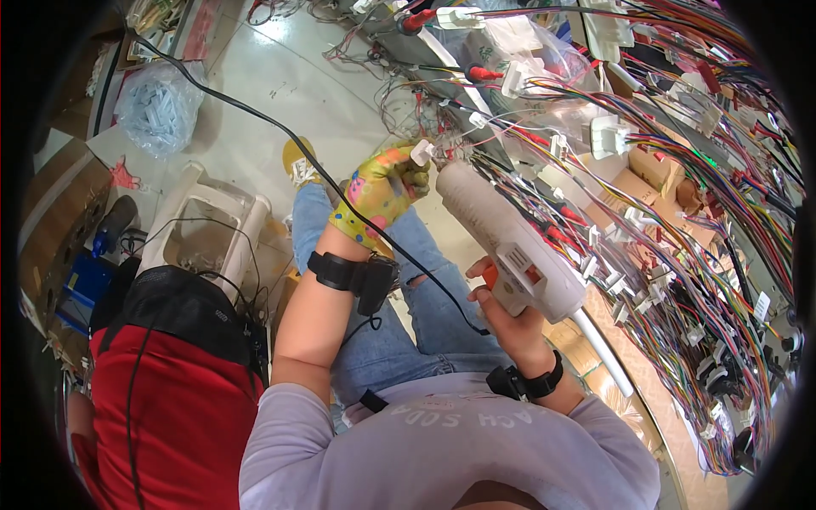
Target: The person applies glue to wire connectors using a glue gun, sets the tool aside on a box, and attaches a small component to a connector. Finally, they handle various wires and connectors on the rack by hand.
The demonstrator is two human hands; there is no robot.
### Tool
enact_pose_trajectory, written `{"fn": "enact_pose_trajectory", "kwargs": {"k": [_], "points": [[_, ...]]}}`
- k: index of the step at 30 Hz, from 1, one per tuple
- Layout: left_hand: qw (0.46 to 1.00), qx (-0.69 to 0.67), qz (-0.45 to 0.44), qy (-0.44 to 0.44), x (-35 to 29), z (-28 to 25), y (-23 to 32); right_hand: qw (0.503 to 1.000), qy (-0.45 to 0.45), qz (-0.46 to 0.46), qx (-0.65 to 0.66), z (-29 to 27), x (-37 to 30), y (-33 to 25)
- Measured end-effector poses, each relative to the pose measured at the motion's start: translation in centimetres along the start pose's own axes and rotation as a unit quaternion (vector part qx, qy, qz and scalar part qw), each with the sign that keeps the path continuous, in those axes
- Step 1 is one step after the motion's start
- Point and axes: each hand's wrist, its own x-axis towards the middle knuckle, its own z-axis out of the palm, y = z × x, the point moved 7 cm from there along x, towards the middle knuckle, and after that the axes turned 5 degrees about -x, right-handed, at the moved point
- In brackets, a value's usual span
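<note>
The gloved left hand (378,195) reaches forward, fingers narrowed on a white wire connector (422,152) beside the glue gun's (493,221) front end; the right hand (517,333), nearer the body, grips its handle.

Glue gun (514,242): pale off-white, long-barrelled, smudged along its body; it is sitting in the right hand (517,333), tilting so that its barrel is pointing far and left; an orange trigger (490,276) is showing under the fingers; a white glue stick (603,353) is protruding from its rear, toward near right. White connector (422,153): small, blocky; it is resting at the fingertips of the gloved left hand (374,197), lying just left of the barrel's far end.
</note>
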Motion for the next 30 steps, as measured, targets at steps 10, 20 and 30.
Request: {"fn": "enact_pose_trajectory", "kwargs": {"k": [10, 20, 30], "points": [[0.998, -0.016, -0.013, 0.051, -0.6, 0.0, -0.4, 1.000, -0.002, 0.008, -0.003, 0.1, 0.0, 0.6], [0.997, -0.011, -0.031, 0.072, -0.8, -0.3, -0.3, 1.000, 0.010, 0.014, 0.007, -0.1, -0.1, 0.7], [0.999, 0.023, 0.003, 0.037, -0.4, -0.7, -0.2, 1.000, 0.002, 0.006, 0.003, 0.1, 0.1, 0.7]]}}
